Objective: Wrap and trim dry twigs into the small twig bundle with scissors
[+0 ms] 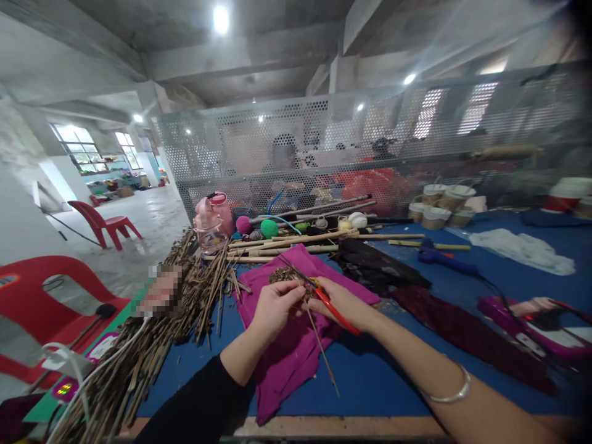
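Observation:
My left hand (280, 302) is closed in a pinch at the upper end of a thin dried twig (322, 353), which slants down toward the table's front. My right hand (342, 302), close beside it, is closed around scissors (337, 313) with red-orange handles; their dark blades point up and left. Just behind my fingertips sits a small brownish clump of dried plant matter (283, 275). Below both hands a magenta cloth (289, 364) lies spread on the blue table (379, 376). My fingers hide the exact spot where twig and blades come together.
A large pile of dried stalks (152, 345) covers the table's left side. Behind the cloth lie bamboo sticks (296, 250), yarn balls (269, 229) and a pink jug (215, 216). Dark fabric (379, 265), a blue glue gun (446, 259) and paper cups (435, 217) are at right.

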